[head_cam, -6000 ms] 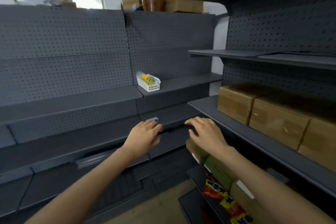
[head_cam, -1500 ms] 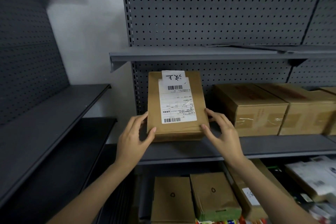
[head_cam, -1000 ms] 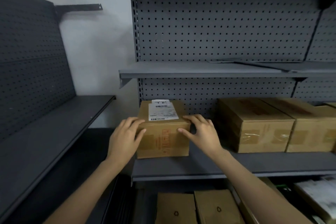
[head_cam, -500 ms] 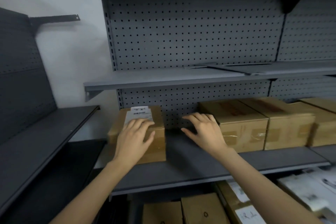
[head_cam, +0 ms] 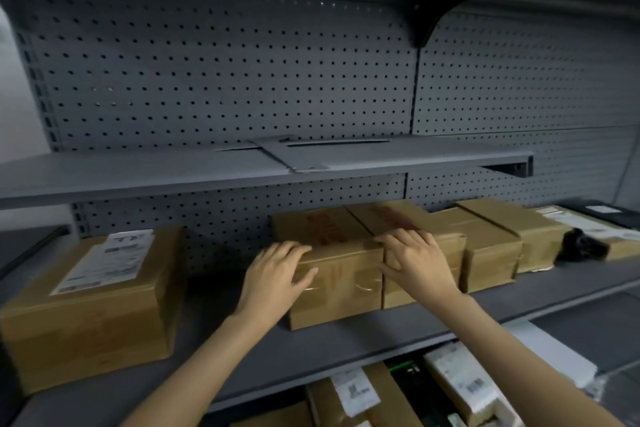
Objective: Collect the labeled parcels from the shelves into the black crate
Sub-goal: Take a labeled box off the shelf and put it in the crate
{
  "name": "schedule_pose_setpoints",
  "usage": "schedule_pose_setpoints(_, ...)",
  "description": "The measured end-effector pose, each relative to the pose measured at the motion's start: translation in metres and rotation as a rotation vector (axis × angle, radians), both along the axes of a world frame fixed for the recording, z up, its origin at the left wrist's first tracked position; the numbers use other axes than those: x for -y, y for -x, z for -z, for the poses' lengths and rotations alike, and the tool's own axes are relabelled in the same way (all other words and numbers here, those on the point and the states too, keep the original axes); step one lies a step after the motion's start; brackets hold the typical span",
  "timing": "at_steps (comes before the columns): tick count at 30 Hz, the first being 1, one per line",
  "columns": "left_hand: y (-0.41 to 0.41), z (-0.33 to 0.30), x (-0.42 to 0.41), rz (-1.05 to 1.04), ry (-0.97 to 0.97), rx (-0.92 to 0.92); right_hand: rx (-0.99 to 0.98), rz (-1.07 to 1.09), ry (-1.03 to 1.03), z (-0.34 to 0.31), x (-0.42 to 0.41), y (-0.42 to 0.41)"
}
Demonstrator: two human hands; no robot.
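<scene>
We see both hands on one brown cardboard box (head_cam: 332, 274) that stands at the centre of the frame on the grey middle shelf (head_cam: 346, 336). The left hand (head_cam: 277, 279) lies over the box's left front corner, its grip spread, fingers straight across the top edge and thumb down the taped front face. The right hand (head_cam: 417, 260) rests on the seam where this box meets the next box (head_cam: 433, 229) to its right, its grip likewise spread, fingers flat on the top, thumb on the front. Red print runs along the top of the box; we cannot read it.

At the left of the frame, well apart from the hands, the labeled parcel (head_cam: 93, 291) sits on the same shelf, a white shipping label (head_cam: 107, 260) on its top face. Further boxes line the shelf toward the right edge, where a small black object (head_cam: 578, 248) lies, too blurred to tell. Above runs a bare grey shelf (head_cam: 173, 170) against the pegboard back panel (head_cam: 225, 73). On the lower shelf, at the bottom of the frame, more labeled parcels (head_cam: 356, 392) show. The black crate is out of view.
</scene>
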State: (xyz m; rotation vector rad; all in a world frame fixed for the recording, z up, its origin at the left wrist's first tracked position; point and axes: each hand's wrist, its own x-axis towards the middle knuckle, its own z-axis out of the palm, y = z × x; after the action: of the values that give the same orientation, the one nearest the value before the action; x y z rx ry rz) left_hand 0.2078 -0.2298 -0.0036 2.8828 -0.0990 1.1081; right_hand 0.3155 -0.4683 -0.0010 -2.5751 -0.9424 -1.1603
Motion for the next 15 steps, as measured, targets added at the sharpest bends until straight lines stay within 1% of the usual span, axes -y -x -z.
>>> schedule_pose_setpoints(4, 0.003, 0.004, -0.011, -0.061, -0.025, 0.014, 0.035, -0.057, -0.003, 0.008, 0.003, -0.020)
schedule_pose_setpoints(7, 0.012, 0.005, -0.020, -0.138, 0.003, 0.025, 0.083, -0.176, -0.053, 0.011, -0.006, -0.026)
schedule_pose_setpoints(10, 0.026, 0.006, -0.029, -0.198, -0.010, 0.027, 0.074, -0.260, -0.117, 0.010, -0.019, -0.020)
schedule_pose_setpoints(15, 0.035, -0.001, -0.035, -0.275, -0.082, -0.022, 0.007, -0.228, -0.192, 0.005, -0.027, -0.017)
